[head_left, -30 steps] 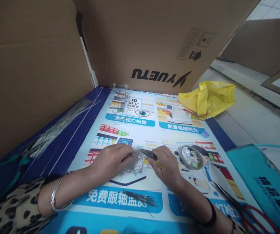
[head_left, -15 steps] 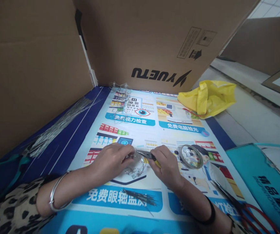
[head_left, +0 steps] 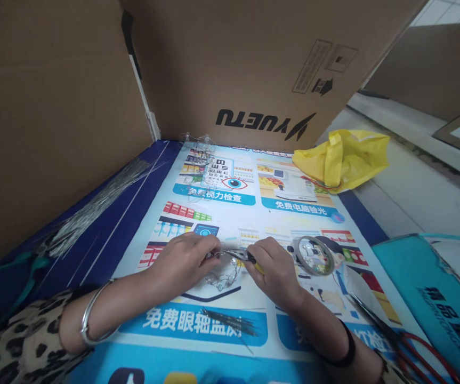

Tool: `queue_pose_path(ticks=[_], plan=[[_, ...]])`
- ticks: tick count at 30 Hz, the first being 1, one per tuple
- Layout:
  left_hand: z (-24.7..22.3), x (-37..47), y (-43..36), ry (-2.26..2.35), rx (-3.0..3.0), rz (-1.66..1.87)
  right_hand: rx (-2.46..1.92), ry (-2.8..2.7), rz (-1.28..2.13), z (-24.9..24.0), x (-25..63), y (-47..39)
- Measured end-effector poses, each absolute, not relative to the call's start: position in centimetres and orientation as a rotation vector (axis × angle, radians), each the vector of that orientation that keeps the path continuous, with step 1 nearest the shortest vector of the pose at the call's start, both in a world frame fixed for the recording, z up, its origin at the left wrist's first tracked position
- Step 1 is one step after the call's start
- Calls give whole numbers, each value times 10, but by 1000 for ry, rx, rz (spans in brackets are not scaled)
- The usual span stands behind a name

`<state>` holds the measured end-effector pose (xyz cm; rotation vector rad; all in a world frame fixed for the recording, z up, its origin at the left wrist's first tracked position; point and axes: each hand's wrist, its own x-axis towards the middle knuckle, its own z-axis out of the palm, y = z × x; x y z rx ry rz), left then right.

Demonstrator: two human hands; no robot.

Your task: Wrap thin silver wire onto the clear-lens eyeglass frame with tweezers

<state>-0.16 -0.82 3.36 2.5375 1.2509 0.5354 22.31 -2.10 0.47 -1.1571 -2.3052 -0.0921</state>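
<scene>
Here's the left hand (head_left: 192,256), fingertips pinched on what looks like the edge of a beaded wire piece (head_left: 225,277), which sits just below and between the hands. Opposite, the right hand (head_left: 274,273) wraps firmly around the pliers (head_left: 238,254), their nose right at those fingertips; whether the jaws bite wire, I can't tell. This piece looks part-made: loops and beads are in, though with pliers on it, some shaping is probably left. At the far end of the bench (head_left: 112,248), similar wirework (head_left: 203,152) lies apart, perhaps finished. And plenty of stock waits: short wires (head_left: 232,322) nearer the wearer, long wires (head_left: 97,205) off left, small bits in the dish (head_left: 315,256) at right.
</scene>
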Motion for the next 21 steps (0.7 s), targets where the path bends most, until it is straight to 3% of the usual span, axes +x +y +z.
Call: queue_pose_path(ticks=[21], plan=[[30,-2,-6,1158,2547,548,-1143,-2257,-1,3,223,-21]])
